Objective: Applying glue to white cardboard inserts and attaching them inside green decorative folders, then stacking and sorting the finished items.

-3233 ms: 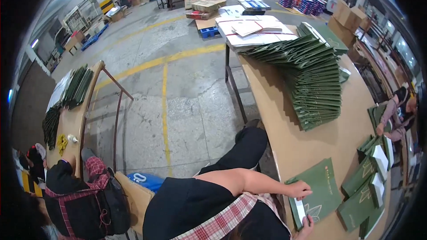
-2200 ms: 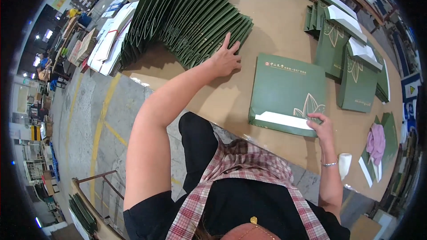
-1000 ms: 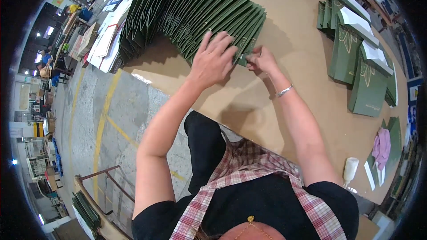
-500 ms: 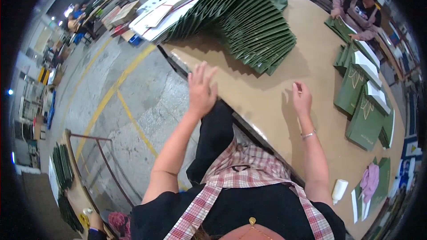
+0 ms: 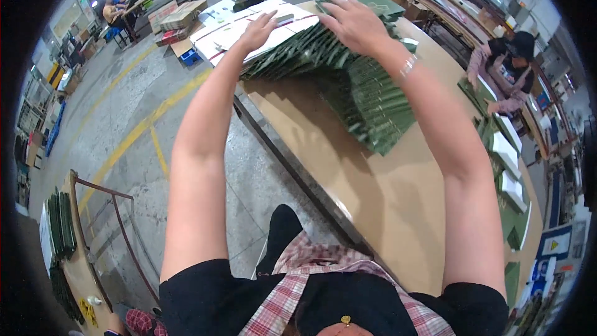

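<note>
A long fanned row of flat dark green folded boxes (image 5: 348, 81) lies on the brown table (image 5: 385, 199). Both my arms reach far out over it. My left hand (image 5: 260, 23) hovers with spread fingers at the far left end of the row, next to white flat sheets (image 5: 236, 31). My right hand (image 5: 353, 20) rests palm-down, fingers spread, on the top of the far end of the green row. Neither hand visibly grips anything.
Another person (image 5: 510, 68) in a pink sleeve works at the table's right side among more green and white pieces (image 5: 507, 162). Concrete floor with yellow lines (image 5: 143, 130) lies left. A metal rack (image 5: 106, 211) and green stacks (image 5: 59, 224) stand lower left. Cartons (image 5: 177, 15) sit far back.
My head has tilted up and both arms have stretched forward. The hands went from the near end of the green row, then off the table, to its far end.
</note>
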